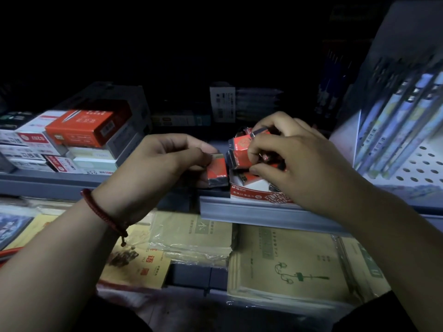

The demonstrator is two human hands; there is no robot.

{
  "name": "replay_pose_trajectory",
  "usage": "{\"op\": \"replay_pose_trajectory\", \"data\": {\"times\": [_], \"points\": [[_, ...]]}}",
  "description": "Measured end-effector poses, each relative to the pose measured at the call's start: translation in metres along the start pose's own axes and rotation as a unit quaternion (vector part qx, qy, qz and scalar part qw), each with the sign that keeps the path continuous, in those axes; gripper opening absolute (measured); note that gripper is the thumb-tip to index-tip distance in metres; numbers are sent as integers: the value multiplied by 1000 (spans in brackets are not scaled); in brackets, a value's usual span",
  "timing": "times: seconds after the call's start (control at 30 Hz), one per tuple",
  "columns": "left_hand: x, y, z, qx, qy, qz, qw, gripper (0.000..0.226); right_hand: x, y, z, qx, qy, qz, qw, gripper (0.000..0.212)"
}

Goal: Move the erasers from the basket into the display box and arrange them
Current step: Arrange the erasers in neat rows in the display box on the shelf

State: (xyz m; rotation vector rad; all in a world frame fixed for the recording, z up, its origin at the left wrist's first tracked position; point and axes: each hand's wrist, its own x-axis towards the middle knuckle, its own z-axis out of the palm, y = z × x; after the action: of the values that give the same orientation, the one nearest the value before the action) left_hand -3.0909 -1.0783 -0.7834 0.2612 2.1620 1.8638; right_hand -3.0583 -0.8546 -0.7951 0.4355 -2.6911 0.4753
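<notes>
Left hand [165, 161] pinches one red-and-black eraser [217, 173] between thumb and curled fingers and holds it just left of the display box [254, 194], close to the box's left wall. The red-and-white display box sits at the front edge of the grey shelf [251, 209], with printed text on its front face. Right hand [294, 159] is over the box with its fingers curled down round the loose erasers [238, 149] piled inside. Fingertips are on several of them, and which one it actually grips cannot be told. The erasers in the box lie jumbled and tilted, not in rows. A red cord bracelet [105, 212] is on the left wrist. Stacked red and white stationery boxes [79, 130] are on the shelf to the left. Wrapped pen packs [395, 121] lean against the pegboard on the right. Wrapped notebooks [287, 262] lie on the lower shelf. The back of the shelf is too dark to read.
</notes>
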Motion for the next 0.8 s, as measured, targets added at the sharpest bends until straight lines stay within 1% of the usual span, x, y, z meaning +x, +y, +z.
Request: {"op": "replay_pose_trajectory", "data": {"times": [0.13,0.3,0.43,0.5,0.53,0.6,0.7,0.8], "points": [[0,-2,1,12,7,17,1000,16,1,-1,2,-14,-10,12,1000,13],[3,-1,1,-24,34,25,999,16,2,1,1,-9,-46,17,999,27],[2,-2,3,-20,22,22,999,18,3,1,-1,2,-68,17,998,17],[1,-2,5,-18,24,23,999,17,3,0,-2,1,-84,19,996,27],[1,-2,5,-16,25,23,999,17,3,0,-2,4,-89,18,996,27],[2,-2,4,-13,23,23,999,17,5,2,-3,17,-98,10,995,18],[1,-2,3,-15,23,20,999,17,7,8,-4,63,-111,10,992,28],[1,-2,2,-13,22,18,1000,18,6,10,-4,94,-112,4,989,31]]}}
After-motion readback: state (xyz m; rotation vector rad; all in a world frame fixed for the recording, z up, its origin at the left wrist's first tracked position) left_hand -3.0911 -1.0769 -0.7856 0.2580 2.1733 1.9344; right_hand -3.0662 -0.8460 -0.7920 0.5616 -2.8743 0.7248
